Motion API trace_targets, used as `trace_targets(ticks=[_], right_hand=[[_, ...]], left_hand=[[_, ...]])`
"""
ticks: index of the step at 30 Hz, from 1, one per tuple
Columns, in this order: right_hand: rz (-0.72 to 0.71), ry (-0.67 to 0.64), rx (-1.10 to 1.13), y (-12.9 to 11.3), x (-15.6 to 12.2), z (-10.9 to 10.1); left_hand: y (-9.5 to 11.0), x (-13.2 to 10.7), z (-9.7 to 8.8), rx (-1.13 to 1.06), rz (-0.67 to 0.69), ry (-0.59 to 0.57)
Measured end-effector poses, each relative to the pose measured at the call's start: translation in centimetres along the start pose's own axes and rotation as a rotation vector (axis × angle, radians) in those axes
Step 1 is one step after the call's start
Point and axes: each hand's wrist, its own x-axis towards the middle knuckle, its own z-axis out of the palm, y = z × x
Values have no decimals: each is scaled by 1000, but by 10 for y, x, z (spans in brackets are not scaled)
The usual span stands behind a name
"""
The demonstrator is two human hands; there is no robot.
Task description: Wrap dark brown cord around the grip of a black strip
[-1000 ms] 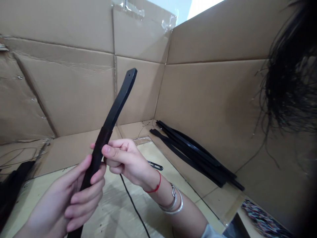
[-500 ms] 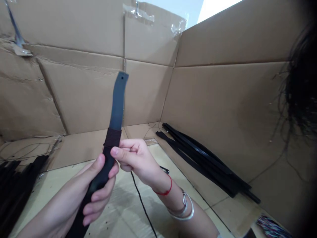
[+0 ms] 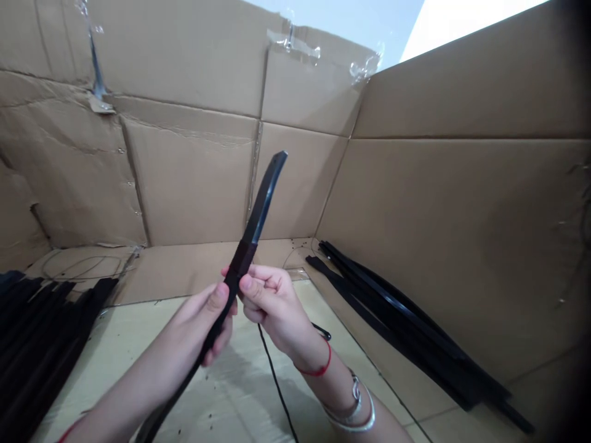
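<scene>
A long, slightly curved black strip (image 3: 259, 212) stands tilted up in front of me, its tip toward the cardboard back wall. My left hand (image 3: 210, 323) is wrapped round its lower part. My right hand (image 3: 270, 304) pinches the strip just above, at a darker band wound round it. A thin black cord (image 3: 277, 384) hangs down from under my right hand. The strip's bottom end runs out of view below my left forearm.
Cardboard walls (image 3: 194, 184) enclose the work area on three sides. A bundle of black strips (image 3: 406, 326) lies along the right wall. Another pile of black strips (image 3: 37, 338) lies at the left. A small black clip (image 3: 322, 332) lies on the cardboard floor.
The strip has turned edge-on and leans more to the right. Both hands sit farther from the camera, and the view has swung left, showing more of the left pile.
</scene>
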Motion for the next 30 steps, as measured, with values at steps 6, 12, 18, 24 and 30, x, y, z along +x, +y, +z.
trace_targets(ticks=[6,12,18,24,30], right_hand=[[-38,16,-128,-1,3,-7],[-121,198,-583,-20,-8,10],[-220,188,-626,-30,-22,28],[-246,112,-620,-22,-24,28],[-198,176,-576,-24,-21,28]], left_hand=[[7,-12,1,572,211,312],[6,-13,-3,655,262,388],[4,-5,2,854,373,572],[-4,-2,3,1056,401,552],[3,-4,-2,947,378,602]])
